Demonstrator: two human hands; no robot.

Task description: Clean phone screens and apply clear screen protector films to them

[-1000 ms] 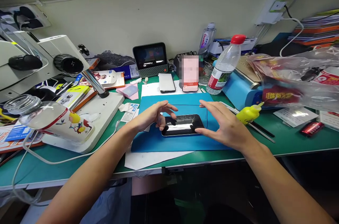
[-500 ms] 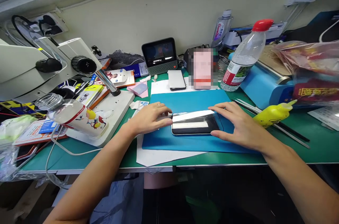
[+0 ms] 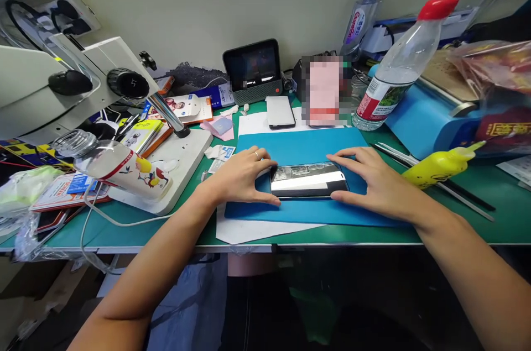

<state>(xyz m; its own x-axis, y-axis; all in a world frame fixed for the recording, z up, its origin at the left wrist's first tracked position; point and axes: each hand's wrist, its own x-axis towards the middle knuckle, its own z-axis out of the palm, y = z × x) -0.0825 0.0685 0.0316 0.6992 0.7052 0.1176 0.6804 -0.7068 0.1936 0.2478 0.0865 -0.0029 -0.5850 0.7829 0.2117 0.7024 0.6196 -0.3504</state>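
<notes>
Now the smartphone (image 3: 309, 180) lies flat on the blue mat (image 3: 302, 147) between both hands, whereas a second ago its near edge was tipped and the fingers hovered more loosely over it. That suggests the thin glass layer on its face has been lowered and is being aligned. The left hand (image 3: 240, 177) is spread, fingers pinching the phone's left end; the right hand (image 3: 369, 185) brackets the right end likewise. A yellow squeeze bottle (image 3: 440, 165) lies just beyond the right hand.
</notes>
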